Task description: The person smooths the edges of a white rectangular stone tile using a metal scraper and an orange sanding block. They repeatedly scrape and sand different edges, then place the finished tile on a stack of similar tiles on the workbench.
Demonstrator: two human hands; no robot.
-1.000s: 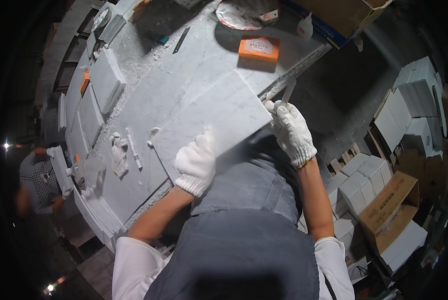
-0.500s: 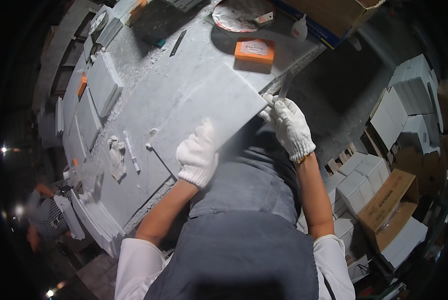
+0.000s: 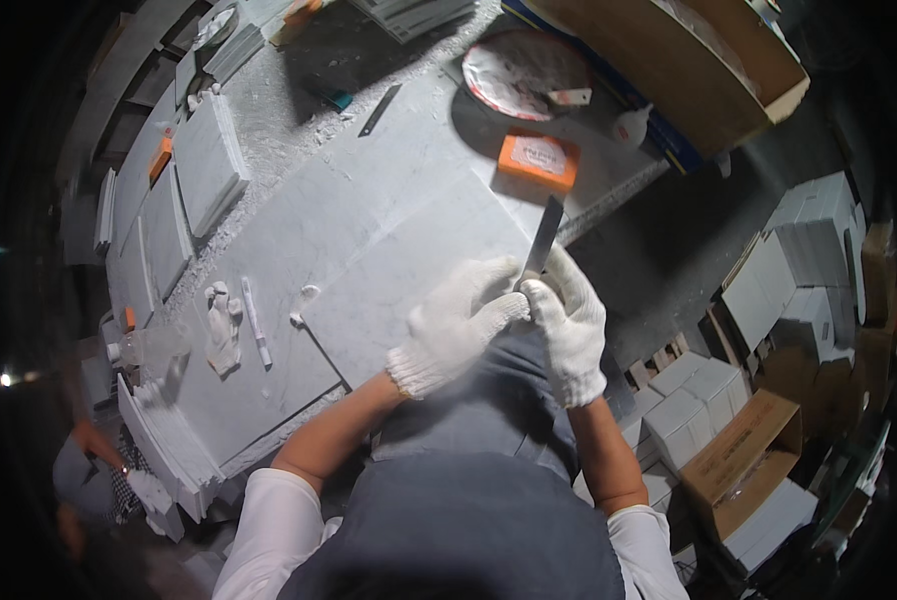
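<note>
Both my hands wear white knitted gloves and meet above the near right edge of a marble tile (image 3: 389, 265). A thin, flat metal blade (image 3: 544, 238) points up and away from my right hand (image 3: 573, 330), whose thumb and fingers close on its lower part. From the left, my left hand (image 3: 464, 315) closes its thumb and fingers at the blade's lower end, which the gloves hide. The pale grey tile lies flat on a larger marble slab (image 3: 309, 215). A small white lump (image 3: 304, 303) sits at the tile's left corner.
Beyond my hands are an orange box (image 3: 539, 160), a round dish (image 3: 524, 75), a white squeeze bottle (image 3: 631, 125) and a large carton (image 3: 684, 60). Spare gloves (image 3: 223, 325) and a white pen-like stick (image 3: 257, 320) lie left. Another person's arm (image 3: 99, 445) shows at lower left.
My left hand has left the tile's surface and moved right to the blade. My right hand has drawn the blade in from the tile's right corner. The view has shifted somewhat.
</note>
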